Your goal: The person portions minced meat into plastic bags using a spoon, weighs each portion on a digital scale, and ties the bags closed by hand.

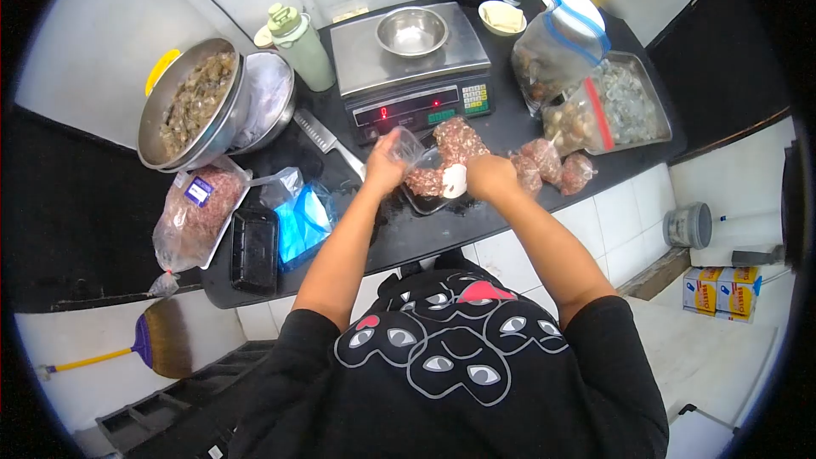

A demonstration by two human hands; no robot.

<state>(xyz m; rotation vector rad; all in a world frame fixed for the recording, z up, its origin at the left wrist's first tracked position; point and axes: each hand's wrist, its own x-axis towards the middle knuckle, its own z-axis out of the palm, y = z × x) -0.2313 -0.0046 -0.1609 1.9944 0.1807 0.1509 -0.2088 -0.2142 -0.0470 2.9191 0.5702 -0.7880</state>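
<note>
Ground meat (pixel 460 139) lies in a heap on a black tray (pixel 422 203) in front of the digital scale. My left hand (pixel 387 163) is closed on a clear plastic bag (pixel 408 147) at the meat's left side. At its right, my right hand (pixel 491 177) is closed in a fist beside a white scraper-like piece (pixel 455 181), which rests against the meat; the fingers are mostly hidden. Small bags of meat (pixel 541 163) sit right of my right hand. A knife (pixel 321 135) lies left of my left hand.
Behind stands the scale (pixel 412 85) with a steel bowl (pixel 411 32). Bowls of shrimp (pixel 200 102), a green bottle (pixel 303 51), a large meat bag (pixel 200 212) and an empty black tray (pixel 254 251) are left. Zip bags (pixel 552 55) and an ice tray (pixel 629 106) are right.
</note>
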